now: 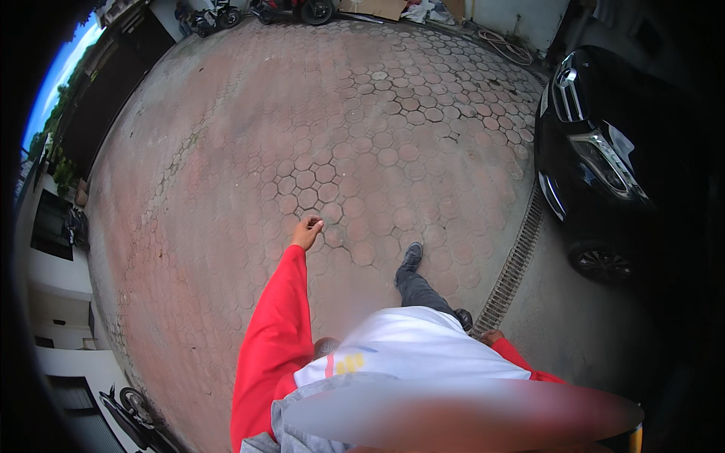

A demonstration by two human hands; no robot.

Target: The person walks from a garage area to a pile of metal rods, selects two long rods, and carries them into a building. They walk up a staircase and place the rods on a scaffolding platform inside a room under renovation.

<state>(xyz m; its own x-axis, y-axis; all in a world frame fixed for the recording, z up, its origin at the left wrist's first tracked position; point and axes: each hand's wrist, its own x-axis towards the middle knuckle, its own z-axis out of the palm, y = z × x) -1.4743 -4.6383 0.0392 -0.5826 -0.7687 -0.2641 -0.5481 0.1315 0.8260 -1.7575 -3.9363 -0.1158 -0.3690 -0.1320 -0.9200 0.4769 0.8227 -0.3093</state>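
Reddish block paving [317, 136], flat, dusty, slotted drain grate [516, 260] along its right edge

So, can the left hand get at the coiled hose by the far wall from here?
Probably not from here: the coiled hose lies across the paving, looking well beyond the left hand's reach. Nothing appears to block the way, so distance seems the only obstacle.

Outdoors in daylight, on a yard floor of worn reddish polygonal paving blocks [226, 151]. Along the right, a grey slatted drain grate [513, 260] beside a shiny black car [612, 83]. At the left rim, white building walls [66, 273] with a dark rectangular window [51, 226], then a tall dark gate [106, 102] and blue sky [81, 47]. Farther off, a red motorcycle [291, 10] and a coiled pale hose [504, 47].
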